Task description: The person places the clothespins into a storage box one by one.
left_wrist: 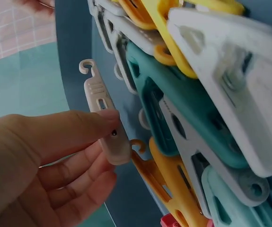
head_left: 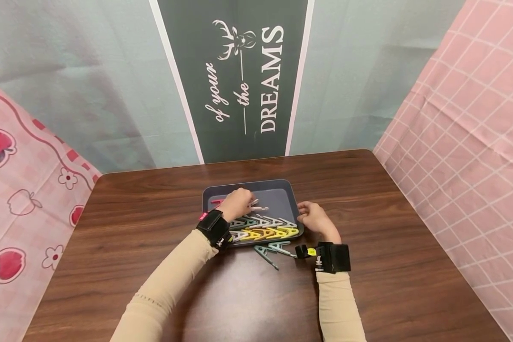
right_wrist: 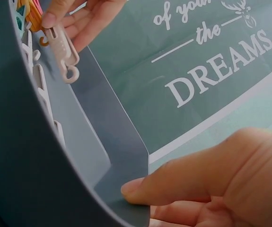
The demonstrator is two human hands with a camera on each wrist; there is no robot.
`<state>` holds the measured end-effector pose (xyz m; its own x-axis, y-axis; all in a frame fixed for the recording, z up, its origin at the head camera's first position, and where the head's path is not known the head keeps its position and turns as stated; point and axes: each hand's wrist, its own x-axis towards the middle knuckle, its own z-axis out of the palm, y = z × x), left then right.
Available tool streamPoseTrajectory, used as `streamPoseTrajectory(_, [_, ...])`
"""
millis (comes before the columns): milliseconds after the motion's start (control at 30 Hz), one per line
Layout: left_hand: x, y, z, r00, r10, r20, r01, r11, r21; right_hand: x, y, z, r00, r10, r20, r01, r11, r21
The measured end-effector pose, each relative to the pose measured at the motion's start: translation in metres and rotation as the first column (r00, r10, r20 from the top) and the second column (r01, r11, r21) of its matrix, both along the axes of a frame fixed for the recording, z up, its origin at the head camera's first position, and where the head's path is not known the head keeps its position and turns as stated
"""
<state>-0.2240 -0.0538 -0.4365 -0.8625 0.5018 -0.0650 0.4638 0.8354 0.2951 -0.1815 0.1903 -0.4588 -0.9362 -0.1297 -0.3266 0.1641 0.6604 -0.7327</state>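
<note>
My left hand (head_left: 238, 203) is over the dark grey tray (head_left: 282, 184). Between thumb and fingers it pinches a pale beige clothespin (left_wrist: 106, 125) with a small hook at one end. Below the hand, rows of clothespins lie in the tray: teal and grey ones (left_wrist: 188, 111) beside yellow ones (head_left: 289, 232). A red clothespin (head_left: 217, 202) shows at the tray's left side, partly behind the hand. At the tray's right side, my right hand (head_left: 315, 218) grips the wall, thumb over the rim and other fingers outside it.
Two greenish clothespins, a darker one (head_left: 266, 257) and a lighter one (head_left: 282, 248), lie on the brown wooden table (head_left: 389, 247) just in front of the tray. Behind the table hangs a curtain (head_left: 337, 95) with printed lettering; pink patterned cloths (head_left: 466, 142) flank both sides.
</note>
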Motion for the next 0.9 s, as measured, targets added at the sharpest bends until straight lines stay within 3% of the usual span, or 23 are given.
streamPoseTrajectory(467, [-0.0049, 0.0033, -0.0016, 0.999, 0.015, 0.042, -0.012, 0.996, -0.092, -0.0012, 0.0005, -0.0008, 1.000, 0.005, 0.003, -0.005, 1.000, -0.002])
streamPoseTrajectory(900, [-0.0044, 0.0021, 0.0062, 0.998, 0.021, 0.064, -0.014, 0.994, -0.108, -0.0008, 0.0013, 0.0049, 0.999, 0.034, -0.007, -0.034, 0.999, -0.003])
